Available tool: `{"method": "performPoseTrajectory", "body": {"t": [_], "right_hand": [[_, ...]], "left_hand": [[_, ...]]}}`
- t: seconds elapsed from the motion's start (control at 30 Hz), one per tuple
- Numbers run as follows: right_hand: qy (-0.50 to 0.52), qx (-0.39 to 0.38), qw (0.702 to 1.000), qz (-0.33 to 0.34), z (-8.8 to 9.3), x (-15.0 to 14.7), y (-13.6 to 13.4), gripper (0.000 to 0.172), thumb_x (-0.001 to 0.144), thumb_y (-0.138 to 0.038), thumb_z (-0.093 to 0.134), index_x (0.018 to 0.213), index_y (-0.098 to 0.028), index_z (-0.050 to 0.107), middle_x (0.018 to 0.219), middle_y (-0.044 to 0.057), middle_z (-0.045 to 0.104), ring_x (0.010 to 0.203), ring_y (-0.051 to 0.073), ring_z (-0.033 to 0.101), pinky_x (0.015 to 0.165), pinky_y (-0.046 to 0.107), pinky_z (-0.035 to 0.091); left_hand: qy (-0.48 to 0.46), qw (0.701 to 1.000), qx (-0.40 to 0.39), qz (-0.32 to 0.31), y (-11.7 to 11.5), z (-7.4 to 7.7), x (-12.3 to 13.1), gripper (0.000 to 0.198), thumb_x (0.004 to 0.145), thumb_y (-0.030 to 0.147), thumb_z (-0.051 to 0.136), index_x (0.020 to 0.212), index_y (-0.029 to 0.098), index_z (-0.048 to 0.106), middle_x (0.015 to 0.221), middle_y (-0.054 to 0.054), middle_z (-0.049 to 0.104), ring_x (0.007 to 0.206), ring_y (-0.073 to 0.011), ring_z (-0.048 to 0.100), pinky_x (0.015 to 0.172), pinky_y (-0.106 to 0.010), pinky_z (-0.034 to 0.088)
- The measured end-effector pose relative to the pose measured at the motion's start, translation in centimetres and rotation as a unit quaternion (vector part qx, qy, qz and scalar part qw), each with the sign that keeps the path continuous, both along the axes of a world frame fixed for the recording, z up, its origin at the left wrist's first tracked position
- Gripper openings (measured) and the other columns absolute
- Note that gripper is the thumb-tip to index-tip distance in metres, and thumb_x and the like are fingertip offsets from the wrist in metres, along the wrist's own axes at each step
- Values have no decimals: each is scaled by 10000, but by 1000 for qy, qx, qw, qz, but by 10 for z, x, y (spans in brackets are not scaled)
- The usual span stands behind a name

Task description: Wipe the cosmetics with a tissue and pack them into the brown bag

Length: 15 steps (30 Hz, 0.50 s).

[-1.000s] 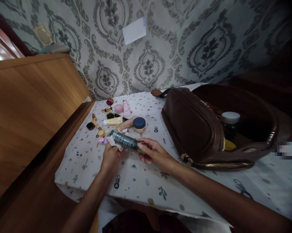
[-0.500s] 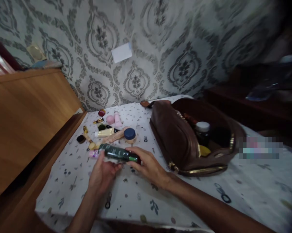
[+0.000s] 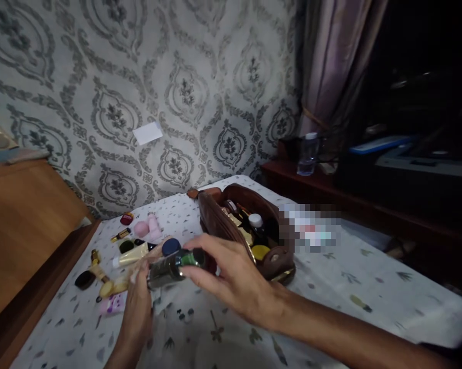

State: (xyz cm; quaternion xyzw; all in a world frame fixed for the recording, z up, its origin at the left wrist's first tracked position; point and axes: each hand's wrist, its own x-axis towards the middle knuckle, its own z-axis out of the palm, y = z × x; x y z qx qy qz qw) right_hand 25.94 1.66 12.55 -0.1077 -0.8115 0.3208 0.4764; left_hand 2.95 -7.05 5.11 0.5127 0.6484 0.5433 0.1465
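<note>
Both hands hold a dark green bottle sideways just above a white patterned tablecloth. My right hand grips its green cap end with the fingertips. My left hand is closed around its base end from below. Behind the bottle lies a cluster of small cosmetics: a cream tube, a blue-lidded jar, pink items, a gold lipstick. To the right of the bottle an open brown leather pouch holds jars and tubes.
A wooden cabinet stands at the left. A dark shelf at the back right carries a plastic water bottle beside a curtain. Patterned wallpaper with a white card runs behind the table.
The view has swung right and up, bringing the curtain and shelf into sight. Both hands keep the green bottle, now lifted a little and closer to the pouch.
</note>
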Motion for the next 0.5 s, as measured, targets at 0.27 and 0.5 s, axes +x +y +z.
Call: {"method": "performPoseTrajectory", "body": {"t": [0.27,0.5], "right_hand": [[18,31,990,-138,47,69,35,202,917,-338,615,1059,-206,673,859,12,690,691,135,607,652,246,485],[73,71,962,-254,54,111,60,267,930,-384,589,1092,-192,679,760,-11,636,655,118,600,602,224,451]], "left_hand": [[92,996,11,9,69,65,84,312,898,436,491,669,236,557,665,-2,580,672,-196,565,632,-273,473],[343,923,-26,-172,94,96,111,300,924,306,459,1167,252,628,871,-17,718,782,-205,670,727,-263,483]]}}
